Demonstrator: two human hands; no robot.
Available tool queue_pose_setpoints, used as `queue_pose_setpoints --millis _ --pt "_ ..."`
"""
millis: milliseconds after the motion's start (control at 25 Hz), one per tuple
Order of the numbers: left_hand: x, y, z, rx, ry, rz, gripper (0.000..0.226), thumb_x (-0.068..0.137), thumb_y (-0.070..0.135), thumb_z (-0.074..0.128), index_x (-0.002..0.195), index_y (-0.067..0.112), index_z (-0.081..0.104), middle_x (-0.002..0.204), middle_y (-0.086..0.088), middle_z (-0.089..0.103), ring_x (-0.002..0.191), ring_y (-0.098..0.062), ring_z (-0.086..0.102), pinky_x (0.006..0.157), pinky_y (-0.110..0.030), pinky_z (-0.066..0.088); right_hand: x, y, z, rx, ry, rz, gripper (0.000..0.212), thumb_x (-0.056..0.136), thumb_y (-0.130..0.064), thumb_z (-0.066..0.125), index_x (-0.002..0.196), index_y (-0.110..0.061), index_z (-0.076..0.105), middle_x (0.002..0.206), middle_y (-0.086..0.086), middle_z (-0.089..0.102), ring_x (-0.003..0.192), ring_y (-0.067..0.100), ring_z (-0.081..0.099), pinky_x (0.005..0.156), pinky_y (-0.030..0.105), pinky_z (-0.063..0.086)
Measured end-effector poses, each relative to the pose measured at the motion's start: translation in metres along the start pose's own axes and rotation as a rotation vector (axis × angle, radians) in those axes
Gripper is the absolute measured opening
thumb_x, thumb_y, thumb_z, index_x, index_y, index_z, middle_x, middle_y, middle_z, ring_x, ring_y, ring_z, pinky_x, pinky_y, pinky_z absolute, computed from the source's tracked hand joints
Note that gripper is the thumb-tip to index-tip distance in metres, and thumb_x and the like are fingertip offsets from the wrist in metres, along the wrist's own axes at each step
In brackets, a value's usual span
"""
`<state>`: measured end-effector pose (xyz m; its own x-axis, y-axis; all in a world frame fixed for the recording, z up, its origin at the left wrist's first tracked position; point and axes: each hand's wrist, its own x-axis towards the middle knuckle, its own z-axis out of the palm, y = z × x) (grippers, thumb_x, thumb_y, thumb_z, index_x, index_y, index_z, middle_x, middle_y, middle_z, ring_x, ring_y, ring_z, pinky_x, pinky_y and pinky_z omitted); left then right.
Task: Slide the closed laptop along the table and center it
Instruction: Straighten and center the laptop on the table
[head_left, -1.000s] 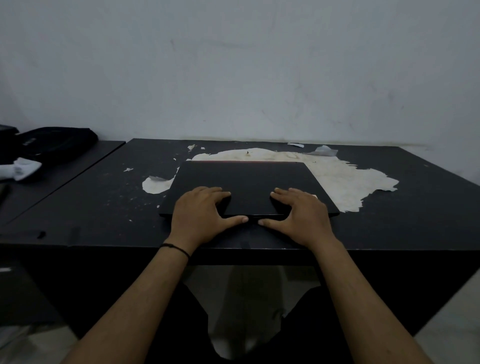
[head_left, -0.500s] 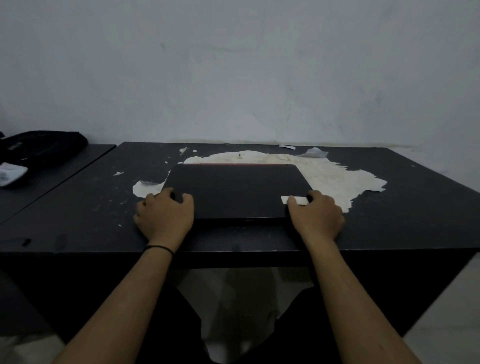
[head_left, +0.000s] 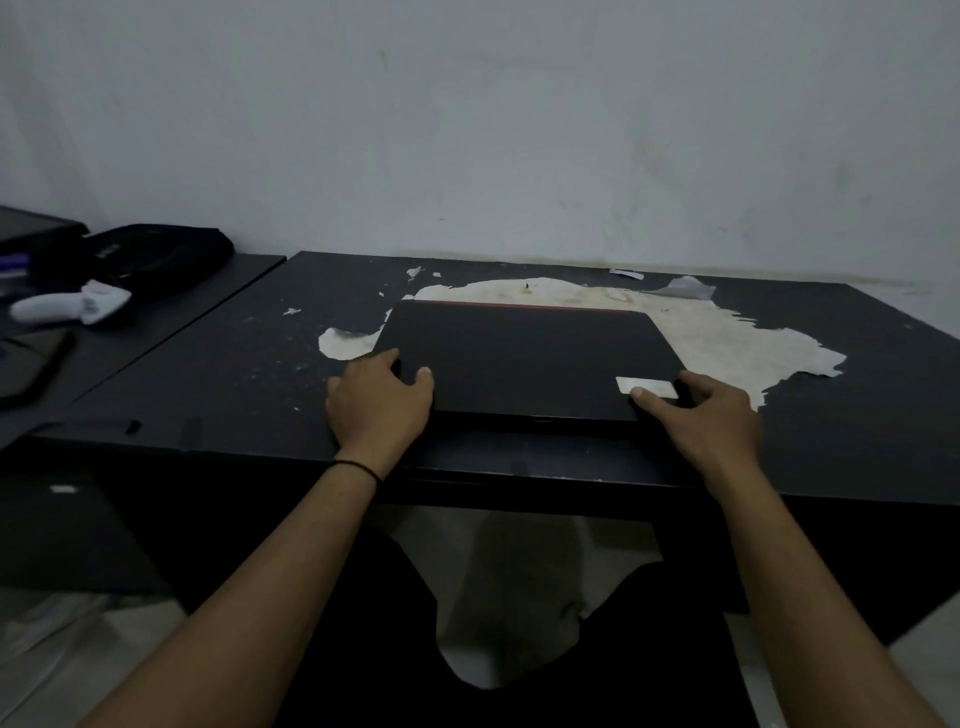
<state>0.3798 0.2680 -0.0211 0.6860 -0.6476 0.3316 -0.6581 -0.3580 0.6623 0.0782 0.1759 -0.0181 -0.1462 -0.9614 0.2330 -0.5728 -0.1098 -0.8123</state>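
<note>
A closed black laptop (head_left: 524, 353) lies flat on the black table (head_left: 234, 374), partly over a large pale patch where the surface has peeled. A thin red line runs along its far edge and a small white sticker (head_left: 647, 387) sits near its front right corner. My left hand (head_left: 379, 402) grips the front left corner, thumb on the lid. My right hand (head_left: 706, 415) grips the front right corner, thumb resting by the sticker. Both hands hold the laptop close to the table's front edge.
A second dark table stands at the left with a black bag (head_left: 150, 257), a white object (head_left: 67, 304) and a dark phone (head_left: 28, 371) on it. A white wall rises right behind the table. Torn paper scraps (head_left: 685, 286) lie at the back.
My hands moved from the middle of the laptop's front edge out to its two front corners and now grip them. The view has shifted, so laptop movement on the table is unclear.
</note>
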Motion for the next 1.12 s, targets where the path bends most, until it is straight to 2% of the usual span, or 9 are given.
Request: queue_pose_setpoints --millis 160,400,520,720,1120 --pt "-0.012 -0.004 -0.007 -0.011 0.033 0.021 0.055 0.089 0.052 0.059 0.137 0.023 0.063 0.133 -0.004 0.066 0.125 -0.033 0.053 0.107 -0.04 0.038 -0.025 0.001 -0.009 -0.059 0.038 -0.015 0.079 0.071 -0.064 0.078 0.135 -0.019 0.063 0.139 0.007 0.062 0.126 0.031 0.057 0.102 0.044 0.044" --pt "-0.024 -0.012 -0.013 -0.036 0.038 -0.003 0.056 0.087 0.053 0.06 0.137 0.028 0.064 0.132 -0.004 0.067 0.124 -0.038 0.052 0.101 -0.04 0.044 -0.047 0.006 -0.009 -0.091 0.151 -0.065 0.069 0.076 -0.062 0.072 0.132 -0.023 0.065 0.13 0.008 0.067 0.118 0.033 0.062 0.099 0.045 0.047" --pt "-0.031 -0.011 -0.013 -0.048 0.07 0.023 0.055 0.087 0.051 0.061 0.136 0.025 0.065 0.128 -0.006 0.069 0.122 -0.035 0.054 0.104 -0.04 0.043 -0.049 0.006 -0.001 -0.138 0.231 -0.082 0.06 0.081 -0.058 0.061 0.13 -0.023 0.067 0.124 0.011 0.07 0.111 0.037 0.064 0.096 0.045 0.047" --pt "-0.035 -0.01 -0.014 -0.065 0.071 -0.013 0.055 0.087 0.052 0.059 0.135 0.026 0.065 0.126 -0.007 0.069 0.12 -0.036 0.053 0.103 -0.04 0.043 -0.048 0.006 0.006 -0.214 0.283 -0.111 0.061 0.081 -0.053 0.042 0.128 -0.025 0.069 0.112 0.014 0.071 0.102 0.04 0.063 0.091 0.049 0.051" --pt "-0.038 -0.007 -0.011 -0.053 0.081 -0.049 0.056 0.084 0.052 0.059 0.133 0.025 0.067 0.128 -0.011 0.067 0.121 -0.039 0.051 0.102 -0.045 0.045 -0.039 0.009 0.005 -0.28 0.249 -0.137 0.051 0.086 -0.041 0.044 0.131 -0.028 0.066 0.11 0.013 0.072 0.101 0.036 0.063 0.09 0.049 0.053"
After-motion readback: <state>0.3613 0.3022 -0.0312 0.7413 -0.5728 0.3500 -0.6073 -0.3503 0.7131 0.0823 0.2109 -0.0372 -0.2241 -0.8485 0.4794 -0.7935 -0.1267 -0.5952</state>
